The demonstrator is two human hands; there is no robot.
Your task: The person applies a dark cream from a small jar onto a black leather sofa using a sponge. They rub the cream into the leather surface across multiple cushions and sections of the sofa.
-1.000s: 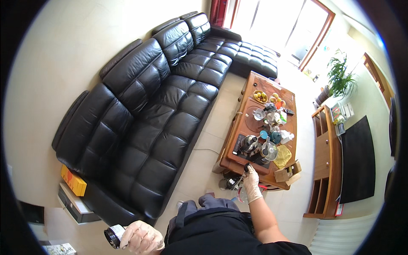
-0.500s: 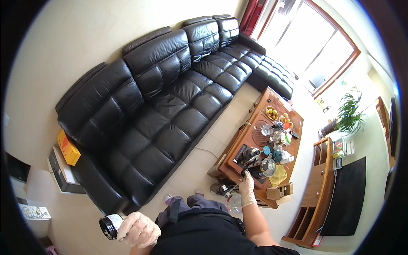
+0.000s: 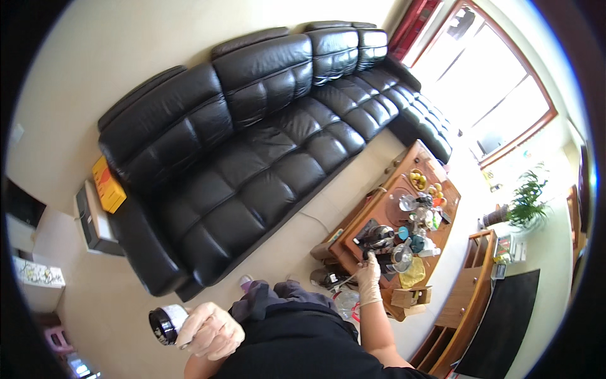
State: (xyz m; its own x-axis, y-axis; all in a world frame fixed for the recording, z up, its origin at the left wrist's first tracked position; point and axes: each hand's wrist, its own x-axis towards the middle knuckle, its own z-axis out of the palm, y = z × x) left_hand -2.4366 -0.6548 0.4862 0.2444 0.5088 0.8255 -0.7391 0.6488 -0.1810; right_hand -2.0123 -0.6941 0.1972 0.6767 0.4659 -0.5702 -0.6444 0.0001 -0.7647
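Observation:
My left hand (image 3: pixel 211 331), in a pale thin glove, is closed around a small jar (image 3: pixel 174 314) with a white label. The jar is tipped sideways, its glossy black end facing left; whether it has a lid on I cannot tell. My right hand (image 3: pixel 368 273), gloved too, reaches to the near edge of the wooden coffee table (image 3: pixel 341 248). Its fingers are closed at a small black part whose kind I cannot make out. Beside those fingers stand a shiny kettle (image 3: pixel 380 236) and a clear-topped container (image 3: pixel 402 255).
A yellow cloth (image 3: pixel 412 273) and an open cardboard box (image 3: pixel 411 298) are at the table's near right end. Farther along it sits a fruit bowl (image 3: pixel 418 179). A clear plastic container (image 3: pixel 346 304) is below my right hand. A long black sofa (image 3: pixel 252 170) runs along the left.
The view has turned, so the sofa and table sit farther right in the picture. My left hand still grips the jar, and my right hand stays at the table's near edge.

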